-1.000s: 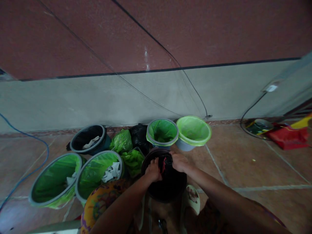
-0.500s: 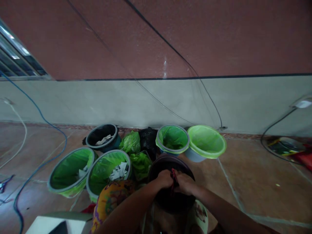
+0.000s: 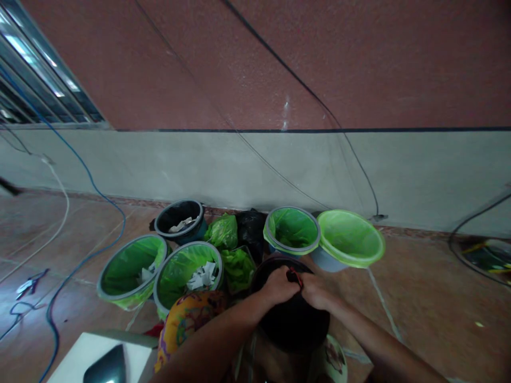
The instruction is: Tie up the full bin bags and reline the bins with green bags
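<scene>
**Hands meet over the dark bin**

Both hands, left hand (image 3: 279, 287) and right hand (image 3: 317, 291), pinch the black liner's red drawstring (image 3: 294, 276) closed above the dark bin (image 3: 293, 324), just in front of the lined green bin (image 3: 293, 232). By the look of it, knotting comes next, needing a firm pull.

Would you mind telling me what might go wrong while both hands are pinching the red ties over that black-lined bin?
The left hand and right hand meet at the red ties, high over the black-lined bin; a hard pull might tear the thin bag or tip the bin. The green-lined bin and the loose green bag sit close by, so an elbow could knock them. The blue cable trails across the floor, a possible trip hazard.
</scene>
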### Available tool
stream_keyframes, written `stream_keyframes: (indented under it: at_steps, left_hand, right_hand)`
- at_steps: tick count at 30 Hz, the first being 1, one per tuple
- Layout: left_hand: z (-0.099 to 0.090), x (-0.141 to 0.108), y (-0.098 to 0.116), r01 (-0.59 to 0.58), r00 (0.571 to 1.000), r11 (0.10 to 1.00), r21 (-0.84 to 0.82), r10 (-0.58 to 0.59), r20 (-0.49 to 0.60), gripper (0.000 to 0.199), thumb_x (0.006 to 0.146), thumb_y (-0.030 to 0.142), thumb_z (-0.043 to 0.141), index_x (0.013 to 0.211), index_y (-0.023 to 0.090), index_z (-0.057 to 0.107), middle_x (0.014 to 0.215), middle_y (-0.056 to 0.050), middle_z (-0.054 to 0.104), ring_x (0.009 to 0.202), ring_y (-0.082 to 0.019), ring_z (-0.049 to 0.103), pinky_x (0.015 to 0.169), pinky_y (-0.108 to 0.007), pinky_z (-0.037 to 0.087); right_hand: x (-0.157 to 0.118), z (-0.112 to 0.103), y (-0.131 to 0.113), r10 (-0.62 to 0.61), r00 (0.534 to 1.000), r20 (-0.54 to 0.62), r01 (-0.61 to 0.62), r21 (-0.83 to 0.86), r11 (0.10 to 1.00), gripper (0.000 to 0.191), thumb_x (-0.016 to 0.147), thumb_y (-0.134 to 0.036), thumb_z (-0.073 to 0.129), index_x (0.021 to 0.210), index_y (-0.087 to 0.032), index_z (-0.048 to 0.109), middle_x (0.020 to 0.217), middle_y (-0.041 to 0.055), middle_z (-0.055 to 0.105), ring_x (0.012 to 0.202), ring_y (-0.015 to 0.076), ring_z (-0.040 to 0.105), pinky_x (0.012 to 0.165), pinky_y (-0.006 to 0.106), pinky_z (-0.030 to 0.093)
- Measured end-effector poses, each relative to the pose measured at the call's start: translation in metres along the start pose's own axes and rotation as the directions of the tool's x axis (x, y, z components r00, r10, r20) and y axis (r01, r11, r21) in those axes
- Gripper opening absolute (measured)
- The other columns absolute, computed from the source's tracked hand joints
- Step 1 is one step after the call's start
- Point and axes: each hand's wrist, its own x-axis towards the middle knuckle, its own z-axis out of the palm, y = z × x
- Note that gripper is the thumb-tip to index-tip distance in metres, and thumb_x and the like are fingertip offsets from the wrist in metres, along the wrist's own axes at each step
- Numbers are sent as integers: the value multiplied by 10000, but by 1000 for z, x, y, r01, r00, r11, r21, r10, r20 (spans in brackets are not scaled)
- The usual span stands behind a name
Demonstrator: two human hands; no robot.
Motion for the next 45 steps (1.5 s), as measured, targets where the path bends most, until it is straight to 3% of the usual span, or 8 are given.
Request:
stream_keyframes:
  at_steps: [5, 9, 17, 26, 29, 35, 38, 45]
  left_hand:
    - [-46, -21, 32, -80, 995, 987, 139, 88, -55, 1019, 519, 415, 798, 1428, 165, 412, 1424, -163, 449, 1306, -334, 445, 1093, -435, 382]
    - [-77, -49, 44, -17, 997, 980, 200, 31, -70, 1232, 455, 503, 830, 1515, 197, 282, 1564, -176, 260, 1420, -428, 255, 1139, -570, 282]
    - [-129, -63, 39, -175, 941, 984, 22, 174, -289, 1096, 608, 493, 777, 1511, 162, 252, 1523, -191, 317, 1419, -358, 304, 1169, -498, 275]
    - [-219, 11, 2, -183, 710, 962, 205, 273, -649, 820, 743, 344, 681, 1462, 177, 323, 1403, -144, 423, 1345, -296, 411, 1155, -454, 320]
    - [-230, 52, -34, -87, 712, 959, 269, 249, -657, 778, 762, 318, 657, 1456, 161, 341, 1399, -155, 444, 1353, -297, 411, 1152, -433, 326]
    - [-209, 123, -116, 279, 857, 912, 301, -95, -506, 896, 738, 295, 685, 1508, 140, 254, 1532, -215, 298, 1397, -327, 385, 1122, -397, 346]
    - [-197, 142, -138, 350, 891, 862, 367, -186, -414, 902, 756, 297, 671, 1528, 168, 222, 1582, -225, 209, 1385, -351, 403, 1095, -415, 371]
    - [-194, 170, -157, 362, 928, 762, 537, -240, -285, 840, 777, 339, 647, 1515, 216, 262, 1614, -189, 152, 1372, -367, 408, 1060, -460, 406]
  right_hand:
    - [-6, -43, -14, -150, 980, -128, 178, 240, 954, 245, 752, -145, 469, 854, -176, 690, 933, 86, 740, 894, 243, 662, 806, 332, 479]
    - [-24, -88, -43, -235, 951, -201, 307, 532, 789, 222, 797, -359, 558, 867, -191, 685, 894, 51, 729, 880, 241, 641, 874, 378, 488]
    - [-17, -157, -144, -224, 937, -268, 345, 806, 480, 339, 671, -407, 755, 901, -170, 681, 781, 17, 711, 796, 198, 653, 767, 316, 503]
    - [117, -155, -197, -269, 791, -549, 609, 748, 264, 216, 638, -294, 693, 814, -172, 669, 791, -5, 707, 848, 181, 642, 871, 333, 485]
    - [177, -127, -179, -179, 826, -534, 559, 740, 374, 231, 684, -275, 608, 880, -169, 671, 850, 13, 714, 858, 189, 640, 874, 346, 490]
    - [257, -33, -119, 122, 940, -319, 13, 389, 921, 555, 678, -224, 664, 1218, -121, 584, 1156, 144, 645, 1108, 280, 583, 972, 414, 445]
    - [265, -5, -111, 97, 927, -362, -57, 120, 991, 828, 704, -231, 690, 1458, -134, 362, 1376, 206, 477, 1232, 316, 507, 1020, 445, 414]
    - [294, 16, -129, -135, 960, -243, 105, -133, 986, 709, 886, -308, 549, 1525, -221, 255, 1596, 153, 188, 1401, 333, 306, 1047, 461, 397]
